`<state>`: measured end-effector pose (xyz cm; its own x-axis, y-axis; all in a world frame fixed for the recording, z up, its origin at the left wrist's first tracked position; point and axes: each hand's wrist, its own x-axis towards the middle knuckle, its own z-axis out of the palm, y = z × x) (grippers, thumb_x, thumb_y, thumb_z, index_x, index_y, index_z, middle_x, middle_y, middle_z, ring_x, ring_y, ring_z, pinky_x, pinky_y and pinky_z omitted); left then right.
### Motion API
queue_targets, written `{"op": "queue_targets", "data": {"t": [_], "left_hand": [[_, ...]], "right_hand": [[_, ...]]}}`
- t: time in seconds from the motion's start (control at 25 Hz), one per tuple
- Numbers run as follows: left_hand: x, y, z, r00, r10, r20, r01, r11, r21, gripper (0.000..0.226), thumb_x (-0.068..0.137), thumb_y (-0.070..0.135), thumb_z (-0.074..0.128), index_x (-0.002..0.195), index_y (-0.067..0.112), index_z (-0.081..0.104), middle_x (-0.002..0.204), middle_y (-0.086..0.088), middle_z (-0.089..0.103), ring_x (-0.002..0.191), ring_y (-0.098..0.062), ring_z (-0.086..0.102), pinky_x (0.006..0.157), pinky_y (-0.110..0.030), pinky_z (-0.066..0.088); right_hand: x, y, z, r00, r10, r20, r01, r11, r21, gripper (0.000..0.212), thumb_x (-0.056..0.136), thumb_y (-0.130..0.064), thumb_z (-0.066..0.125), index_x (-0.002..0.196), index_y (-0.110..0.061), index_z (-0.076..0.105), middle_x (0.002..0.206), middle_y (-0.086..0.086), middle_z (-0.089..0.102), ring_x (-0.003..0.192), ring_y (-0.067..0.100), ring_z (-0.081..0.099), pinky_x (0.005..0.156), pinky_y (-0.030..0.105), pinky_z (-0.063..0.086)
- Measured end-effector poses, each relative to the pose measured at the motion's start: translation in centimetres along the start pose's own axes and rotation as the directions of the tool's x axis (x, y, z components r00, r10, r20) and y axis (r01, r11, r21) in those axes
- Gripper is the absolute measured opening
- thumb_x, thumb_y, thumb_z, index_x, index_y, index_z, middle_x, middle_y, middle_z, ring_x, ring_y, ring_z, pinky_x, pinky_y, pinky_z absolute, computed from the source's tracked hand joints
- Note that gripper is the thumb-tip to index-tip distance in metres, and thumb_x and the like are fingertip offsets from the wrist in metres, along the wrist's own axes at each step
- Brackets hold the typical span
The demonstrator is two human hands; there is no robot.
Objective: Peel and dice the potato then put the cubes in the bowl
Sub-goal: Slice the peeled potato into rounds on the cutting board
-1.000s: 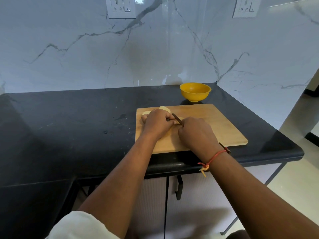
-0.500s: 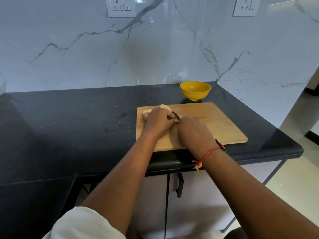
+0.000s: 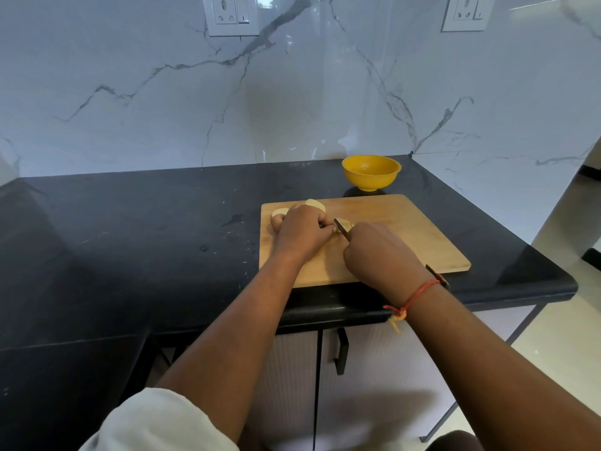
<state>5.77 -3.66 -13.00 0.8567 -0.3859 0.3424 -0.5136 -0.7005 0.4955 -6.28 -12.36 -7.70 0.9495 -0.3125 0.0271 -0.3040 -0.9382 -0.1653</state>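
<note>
My L hand [image 3: 302,232] is curled over the peeled potato [image 3: 314,205], holding it on the wooden board [image 3: 406,229] at frame centre. R hand [image 3: 380,252] is wrapped round the knife [image 3: 342,228], blade btwn both hands. Yellow bowl [image 3: 370,172] sits just past the board's far edge.

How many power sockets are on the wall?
2. The left socket sits high on the wall, left of the bowl; the right socket high to its right. More may lie off-frame.
</note>
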Motion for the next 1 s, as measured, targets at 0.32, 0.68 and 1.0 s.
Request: {"op": "queue_targets", "data": {"t": [0.32, 0.68, 1.0], "left_hand": [[0.0, 0.0, 0.0, 1.0, -0.006, -0.006, 0.006, 1.0, 0.011, 0.016, 0.094, 0.04, 0.065, 0.097, 0.032, 0.078, 0.1, 0.015, 0.072, 0.109, -0.01, 0.056, 0.092, -0.041, 0.027], [-0.3, 0.3, -0.2, 1.0, 0.028, 0.0, -0.028, 1.0, -0.002, 0.016, 0.092, 0.039, 0.068, 0.105, 0.032, 0.076, 0.107, 0.014, 0.072, 0.112, -0.011, 0.056, 0.094, -0.04, 0.028], [0.7, 2.6, -1.4, 0.968, 0.137, 0.21, -0.148, 0.988, 0.039, 0.037, 0.095, 0.019, 0.067, 0.131, 0.023, 0.065, 0.136, -0.005, 0.064, 0.125, -0.021, 0.057, 0.1, -0.029, 0.04]], "right_hand": [[-1.5, 2.3, 0.0, 0.989, 0.055, 0.136, -0.052, 0.998, -0.028, 0.034, 0.096, -0.018, 0.056, 0.129, -0.024, 0.059, 0.107, 0.004, 0.063, 0.098, 0.022, 0.061, 0.09, 0.038, 0.054], [-0.9, 5.9, -0.1, 0.932, 0.06, -0.357, 0.024, 0.974, 0.227, 0.031, 0.094, -0.03, 0.048, 0.113, -0.023, 0.071, 0.076, 0.003, 0.067, 0.067, 0.017, 0.06, 0.066, 0.034, 0.056], [3.4, 8.4, 2.2, 0.927, 0.129, -0.352, 0.04, 0.899, 0.435, 0.027, 0.096, -0.03, 0.049, 0.103, -0.019, 0.073, 0.073, 0.003, 0.067, 0.066, 0.018, 0.061, 0.066, 0.041, 0.058]]}}
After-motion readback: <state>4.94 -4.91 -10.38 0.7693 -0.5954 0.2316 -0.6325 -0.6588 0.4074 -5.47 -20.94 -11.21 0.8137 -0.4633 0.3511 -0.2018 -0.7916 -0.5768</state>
